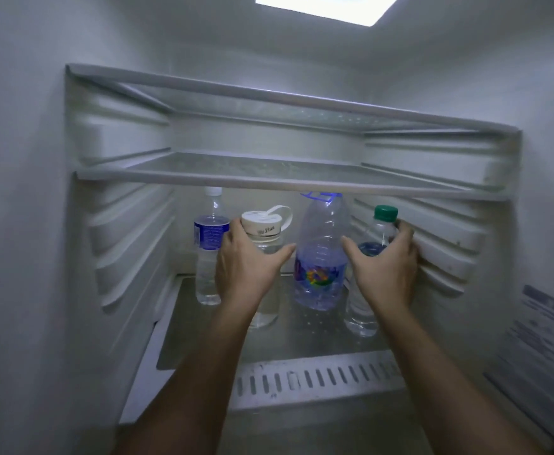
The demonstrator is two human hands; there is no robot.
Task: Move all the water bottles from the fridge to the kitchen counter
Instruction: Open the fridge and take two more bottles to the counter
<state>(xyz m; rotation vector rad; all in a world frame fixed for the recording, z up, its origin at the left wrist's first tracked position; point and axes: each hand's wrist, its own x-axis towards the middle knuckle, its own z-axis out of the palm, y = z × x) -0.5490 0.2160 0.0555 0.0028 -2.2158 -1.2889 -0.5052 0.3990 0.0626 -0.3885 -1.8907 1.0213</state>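
While I look into the open fridge (22, 192), four bottles stand on its bottom shelf (302, 343), under two bare glass shelves. Farthest left, near the ribbed left wall, stands a slim clear bottle with a white cap and a blue label (210, 247), upright and untouched. Just right of it is a wide-mouthed clear bottle with a cream lid and a loop strap (262, 229); my left hand (246, 267) is wrapped around its shoulder, fingers on the left side just below the lid and thumb stretched across the front to the right, so it is grasping that bottle, which stands on the shelf. Between my two hands rises the big bottle with a blue handle at its neck and a colourful label (321, 254), the tallest of the four, its top reaching the edge of the shelf above; neither hand touches it as far as I can tell. Right of that, close to the ribbed right wall, is a small clear bottle with a green cap (382, 224). My right hand (385, 270) closes around its middle, thumb on the left and fingers curled round the right side below the cap, grasping it; its base rests on the shelf.
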